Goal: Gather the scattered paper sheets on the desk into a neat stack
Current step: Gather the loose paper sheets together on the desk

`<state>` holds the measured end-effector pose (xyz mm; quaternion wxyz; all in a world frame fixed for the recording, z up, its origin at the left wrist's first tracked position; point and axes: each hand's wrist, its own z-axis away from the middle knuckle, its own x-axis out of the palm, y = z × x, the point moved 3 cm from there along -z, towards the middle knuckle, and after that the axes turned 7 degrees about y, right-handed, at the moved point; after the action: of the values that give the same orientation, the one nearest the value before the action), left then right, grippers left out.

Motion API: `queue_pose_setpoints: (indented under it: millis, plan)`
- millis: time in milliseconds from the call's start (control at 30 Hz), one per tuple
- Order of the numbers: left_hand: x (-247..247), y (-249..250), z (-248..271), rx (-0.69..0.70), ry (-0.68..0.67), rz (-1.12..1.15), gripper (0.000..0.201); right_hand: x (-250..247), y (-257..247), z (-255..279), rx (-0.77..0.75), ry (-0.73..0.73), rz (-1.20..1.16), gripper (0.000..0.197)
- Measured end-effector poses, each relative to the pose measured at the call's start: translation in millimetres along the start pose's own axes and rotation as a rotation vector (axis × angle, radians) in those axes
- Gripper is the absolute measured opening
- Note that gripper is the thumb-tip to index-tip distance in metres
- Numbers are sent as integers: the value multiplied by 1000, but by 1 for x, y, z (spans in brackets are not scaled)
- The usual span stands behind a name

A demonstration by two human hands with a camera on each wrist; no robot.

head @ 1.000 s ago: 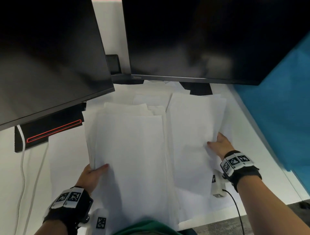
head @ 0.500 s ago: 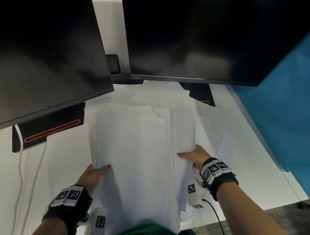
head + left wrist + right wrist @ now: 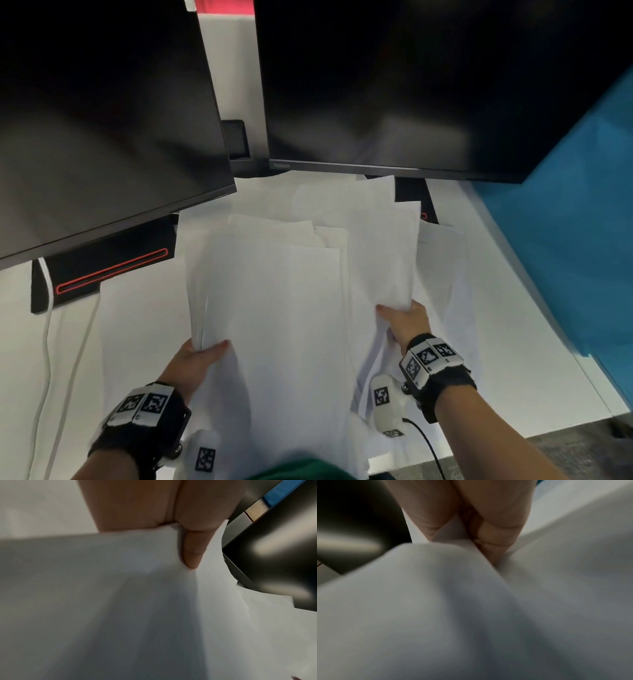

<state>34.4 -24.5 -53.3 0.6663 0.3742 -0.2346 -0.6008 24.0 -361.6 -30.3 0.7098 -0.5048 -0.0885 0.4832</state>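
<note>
Since a second ago the right hand [image 3: 404, 325] has travelled inward from the far right sheets and now pinches the near edge of a loose white paper sheet [image 3: 383, 253], lifted and curling, just beside the main pile; the left hand [image 3: 195, 363] has kept its place. That left hand grips the left near edge of the thick white stack of paper sheets [image 3: 274, 325], thumb on top, the other fingers hidden beneath the paper. In the left wrist view only the thumb [image 3: 192, 555] pressing on the sheet shows clearly; the rest is blurred white paper. In the right wrist view the fingers [image 3: 491, 536] are curled tight on a fold of paper, and everything below is soft grey blur. The stack lies in the middle of the white desk [image 3: 137, 325], its near end cut off by the lower frame edge and a green garment [image 3: 301, 471]. More white sheets [image 3: 442, 274] lie spread under and to the right of the lifted one, their edges hard to tell apart. Two dark monitors [image 3: 102, 120] hang over the far part of the desk and hide the sheets' far ends. A black base with a red line [image 3: 109, 270] sits under the left monitor, with white cables [image 3: 48, 342] beside it. A blue partition [image 3: 582, 222] bounds the right side.
</note>
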Motion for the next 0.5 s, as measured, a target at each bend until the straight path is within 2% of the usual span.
queue_pose_setpoints:
  millis: [200,367,467,500]
  plan:
    - [3,1,2,16,12,-64,11,-49,-13,2,-159,147,-10,25]
    - [2,3,3,-4,15,-125,7,-83,-32,12,-282,172,51,19]
    - [2,4,3,-11,17,-146,7,-101,-48,25,-406,228,9,7]
    - [2,3,1,-10,24,-158,7,-105,-55,29,-466,259,-3,9]
